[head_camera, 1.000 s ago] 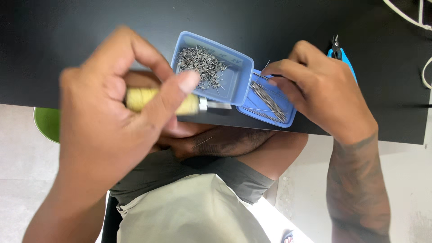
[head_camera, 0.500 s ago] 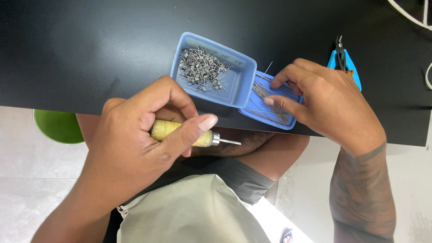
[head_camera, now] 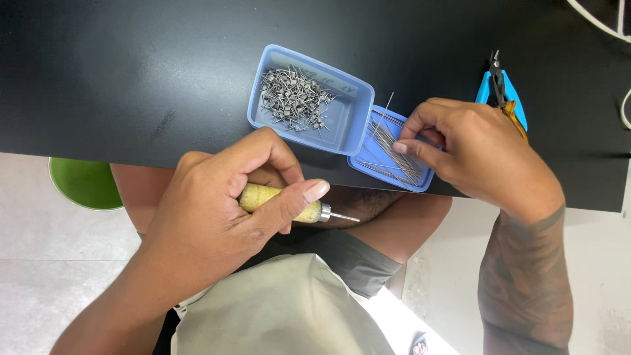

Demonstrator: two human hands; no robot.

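My left hand (head_camera: 223, 210) grips a small tool with a pale wooden handle (head_camera: 259, 195) and a thin metal tip that points right, held below the table's front edge. My right hand (head_camera: 480, 154) rests on the black table (head_camera: 131, 72), its fingertips on the thin straight wires (head_camera: 394, 148) in a shallow blue lid (head_camera: 384, 158). Whether a wire is pinched I cannot tell. Beside the lid stands a blue plastic box (head_camera: 348, 125) holding several small coiled wire pieces (head_camera: 292, 98).
Blue-handled cutters (head_camera: 499, 89) lie on the table behind my right hand. A green round object (head_camera: 82, 184) shows below the table edge at the left. A white cable (head_camera: 601, 23) curves at the top right corner. My lap and a grey tiled floor lie below.
My left hand has come down from over the box to below the table edge, with the wooden-handled tool in it. My right hand stays at the lid.
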